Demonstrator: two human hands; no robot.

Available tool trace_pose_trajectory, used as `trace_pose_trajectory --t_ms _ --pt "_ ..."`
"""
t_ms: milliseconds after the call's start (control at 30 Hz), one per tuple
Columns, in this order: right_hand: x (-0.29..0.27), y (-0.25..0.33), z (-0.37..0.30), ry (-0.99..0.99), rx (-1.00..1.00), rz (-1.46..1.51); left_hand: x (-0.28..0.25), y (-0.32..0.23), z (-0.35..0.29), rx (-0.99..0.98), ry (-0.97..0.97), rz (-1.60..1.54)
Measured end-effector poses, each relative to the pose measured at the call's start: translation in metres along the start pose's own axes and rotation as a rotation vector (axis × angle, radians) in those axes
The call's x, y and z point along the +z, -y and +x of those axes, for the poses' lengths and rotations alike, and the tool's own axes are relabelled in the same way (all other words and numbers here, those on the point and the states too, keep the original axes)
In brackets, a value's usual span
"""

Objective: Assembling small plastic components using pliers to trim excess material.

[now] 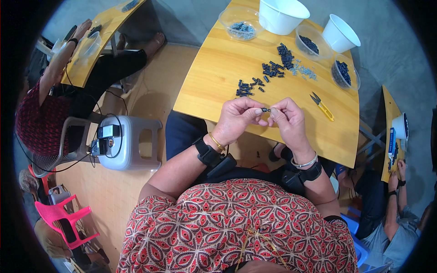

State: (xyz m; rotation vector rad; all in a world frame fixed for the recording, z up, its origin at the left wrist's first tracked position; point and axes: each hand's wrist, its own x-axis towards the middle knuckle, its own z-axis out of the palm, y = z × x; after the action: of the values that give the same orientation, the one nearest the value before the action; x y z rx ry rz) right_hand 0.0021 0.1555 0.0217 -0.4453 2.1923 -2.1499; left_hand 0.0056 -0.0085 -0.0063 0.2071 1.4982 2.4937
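Note:
Over the near edge of the wooden table, my two hands meet at a small black cylindrical piece. My left hand pinches its left end between thumb and fingers. At its right end my right hand is pinched too; whether it grips the same piece or a tinier part is too small to tell. Just beyond my hands lie loose black cylindrical pieces, with more of them in a heap farther off. Small grey pieces are scattered beside that heap.
Yellow-handled thread snips lie right of my hands. Clear bowls of small parts and white tubs line the far side. Left stands a grey plastic stool with devices and cables. Other people sit at tables on both sides.

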Motion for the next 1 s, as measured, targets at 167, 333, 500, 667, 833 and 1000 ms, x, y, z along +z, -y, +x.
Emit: trace_pose_trajectory --t_ms 167,333,500,667,833,1000 --pt "0.0008 0.0001 -0.0004 0.013 -0.013 -0.029 -0.0015 0.001 -0.0001 0.0 0.007 -0.083" --pt "0.0006 -0.0002 -0.0005 0.008 -0.013 -0.037 -0.0003 -0.0029 -0.0002 -0.014 0.029 -0.151" --pt "0.0012 0.0005 -0.001 0.017 -0.016 -0.059 -0.0019 -0.002 -0.0007 -0.019 0.032 -0.146" --pt "0.0009 -0.0028 -0.0018 0.007 0.044 0.086 -0.0006 0.0002 -0.0003 -0.009 0.0 -0.072" --pt "0.0023 -0.0012 -0.002 0.014 0.05 0.131 0.001 0.0023 -0.0014 0.074 -0.014 0.024" --pt "0.0056 -0.0015 -0.0039 -0.017 -0.032 0.013 0.0019 -0.0001 -0.0011 0.096 -0.001 0.081"
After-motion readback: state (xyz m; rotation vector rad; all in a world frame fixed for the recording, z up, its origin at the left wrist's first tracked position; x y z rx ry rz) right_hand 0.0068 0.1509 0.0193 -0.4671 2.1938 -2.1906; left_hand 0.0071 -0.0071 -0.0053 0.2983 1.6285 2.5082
